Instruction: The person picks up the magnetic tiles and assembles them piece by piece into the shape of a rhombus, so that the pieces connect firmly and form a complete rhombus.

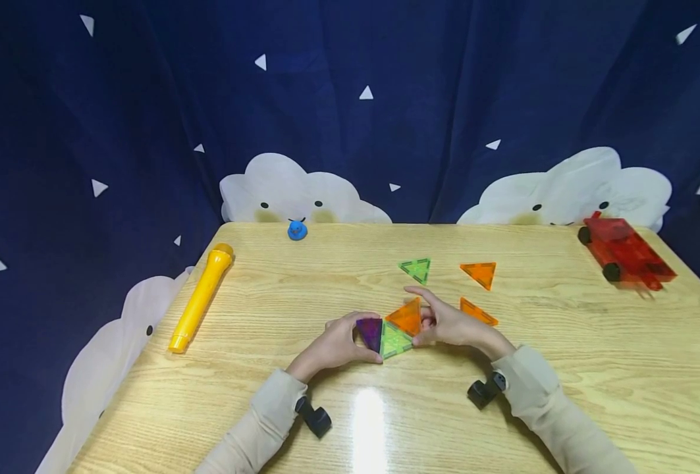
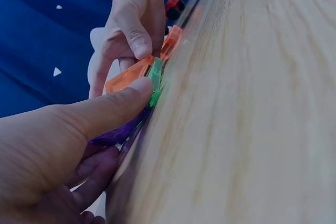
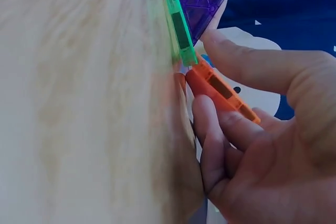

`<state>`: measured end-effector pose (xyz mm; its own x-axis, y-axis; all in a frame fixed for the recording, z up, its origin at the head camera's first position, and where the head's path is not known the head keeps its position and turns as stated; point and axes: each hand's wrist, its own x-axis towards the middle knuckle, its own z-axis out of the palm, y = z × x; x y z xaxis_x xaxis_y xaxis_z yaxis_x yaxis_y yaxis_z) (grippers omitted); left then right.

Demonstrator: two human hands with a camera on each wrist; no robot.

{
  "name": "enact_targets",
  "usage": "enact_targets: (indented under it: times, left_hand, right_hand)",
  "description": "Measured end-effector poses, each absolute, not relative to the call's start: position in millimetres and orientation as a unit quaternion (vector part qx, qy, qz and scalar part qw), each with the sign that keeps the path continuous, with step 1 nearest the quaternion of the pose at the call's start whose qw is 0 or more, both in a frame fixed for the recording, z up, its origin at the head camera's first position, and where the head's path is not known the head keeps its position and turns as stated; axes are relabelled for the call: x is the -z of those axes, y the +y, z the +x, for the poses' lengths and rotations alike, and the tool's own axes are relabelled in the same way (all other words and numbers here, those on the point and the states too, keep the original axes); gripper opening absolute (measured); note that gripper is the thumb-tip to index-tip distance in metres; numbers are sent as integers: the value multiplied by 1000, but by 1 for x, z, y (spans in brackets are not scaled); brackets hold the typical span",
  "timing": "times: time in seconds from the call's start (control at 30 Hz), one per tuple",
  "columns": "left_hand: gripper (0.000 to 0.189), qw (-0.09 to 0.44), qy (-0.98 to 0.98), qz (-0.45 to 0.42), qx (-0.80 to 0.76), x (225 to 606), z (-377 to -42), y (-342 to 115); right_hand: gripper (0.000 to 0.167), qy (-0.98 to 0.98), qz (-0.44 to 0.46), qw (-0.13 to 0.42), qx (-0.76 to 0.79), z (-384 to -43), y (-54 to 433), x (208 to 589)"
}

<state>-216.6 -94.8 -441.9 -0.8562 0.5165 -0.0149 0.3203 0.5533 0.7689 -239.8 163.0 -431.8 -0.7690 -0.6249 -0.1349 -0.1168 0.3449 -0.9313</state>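
Note:
Three see-through triangle magnetic tiles meet edge to edge on the table: a purple tile (image 1: 370,333), a green tile (image 1: 396,340) and an orange tile (image 1: 406,316). The purple and orange ones tilt up from the green in the wrist views. My left hand (image 1: 342,341) grips the purple tile, its thumb (image 2: 123,100) reaching the green tile's edge. On the other side my right hand (image 1: 452,324) holds the orange tile, with fingers (image 3: 210,129) curled beneath its outer edge and the thumb near the corner where the tiles join.
Beyond my right hand lie a loose green triangle (image 1: 417,270) and two orange triangles, one farther (image 1: 481,274), one nearer (image 1: 477,312). A yellow microphone-shaped toy (image 1: 201,299) lies left. A small blue duck (image 1: 297,230) sits at the back edge, a red toy car (image 1: 627,253) at right.

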Motion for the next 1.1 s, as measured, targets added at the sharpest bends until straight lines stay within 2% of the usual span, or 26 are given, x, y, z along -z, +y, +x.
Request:
enact_targets:
  times: [0.1, 0.27, 0.37, 0.67, 0.83, 1.1]
  left_hand:
    - [74, 117, 872, 234, -414, 442, -216, -95]
    - [73, 114, 873, 218, -421, 442, -216, -95]
    - [73, 119, 872, 212, -424, 442, -216, -95]
    - [71, 109, 876, 219, -415, 444, -215, -92]
    - [71, 101, 876, 225, -414, 443, -214, -91]
    - [73, 100, 879, 222, -410, 445, -214, -90]
  right_hand:
    - [90, 779, -229, 248, 528, -239, 165, 433]
    - [59, 801, -204, 228, 514, -239, 167, 436]
    - [49, 811, -187, 215, 511, -239, 167, 437]
    - [43, 821, -183, 195, 504, -236, 165, 436]
    - [47, 816, -218, 185, 503, -236, 164, 436]
    - [39, 798, -258, 186, 512, -236, 161, 438]
